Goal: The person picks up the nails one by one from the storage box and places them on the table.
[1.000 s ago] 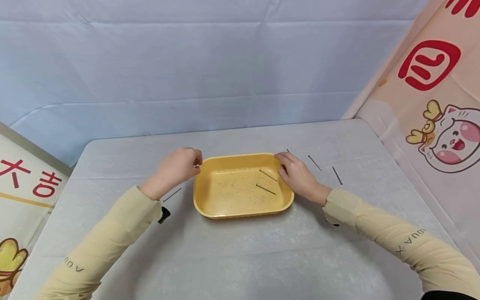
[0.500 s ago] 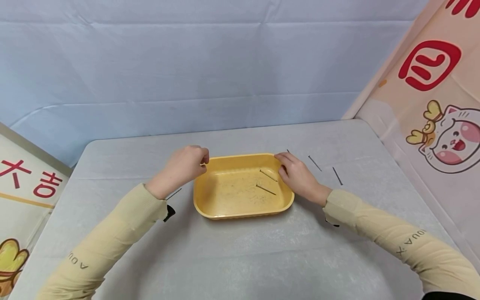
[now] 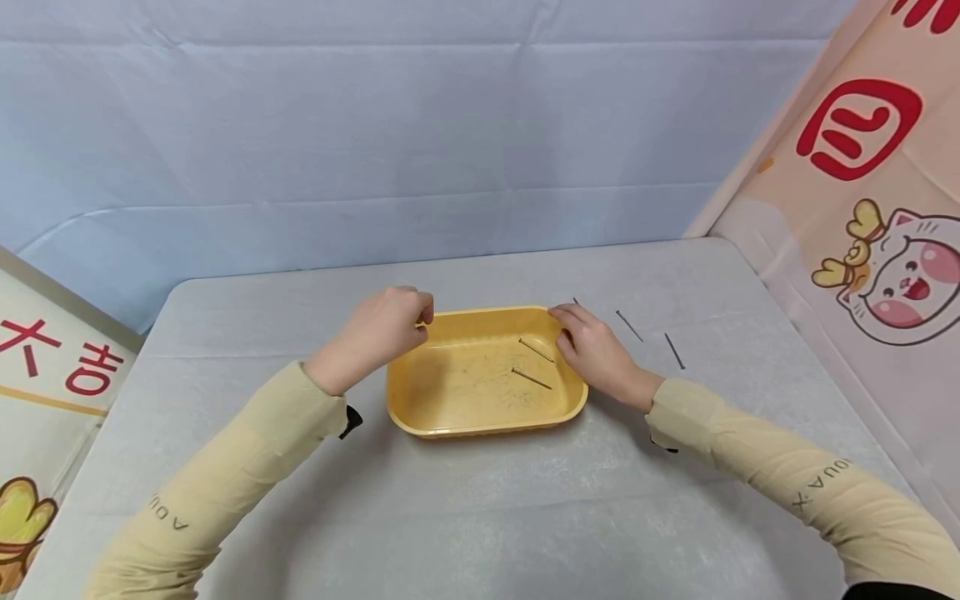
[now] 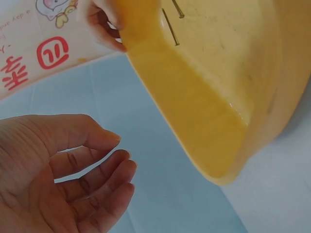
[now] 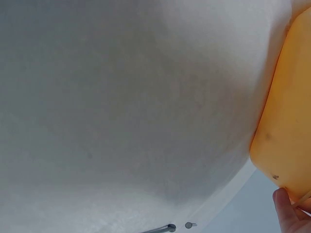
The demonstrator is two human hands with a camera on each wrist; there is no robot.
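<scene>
A yellow plastic tray (image 3: 487, 432) sits on the grey table, with two nails (image 3: 532, 379) lying toward its right side. My left hand (image 3: 375, 337) hovers over the tray's far left corner; in the left wrist view its thumb and loosely bent fingers (image 4: 104, 174) frame a gap with nothing between them. At the opposite far corner my right hand (image 3: 600, 358) holds the tray's rim. The right wrist view catches only its fingertips (image 5: 284, 208) against the tray's outer wall (image 5: 286, 116).
To the right of the tray, a nail (image 3: 630, 326) and another nail (image 3: 675, 352) lie on the table (image 3: 487, 517). One more nail (image 3: 576, 301) peeks out behind the right hand. A pale blue cloth backdrop (image 3: 337, 150) rises behind, and printed panels (image 3: 862, 208) flank the table.
My left hand has drifted right, from beside the tray's left rim to over its far left corner. Its forearm now covers the nail left of the tray. The right hand keeps still.
</scene>
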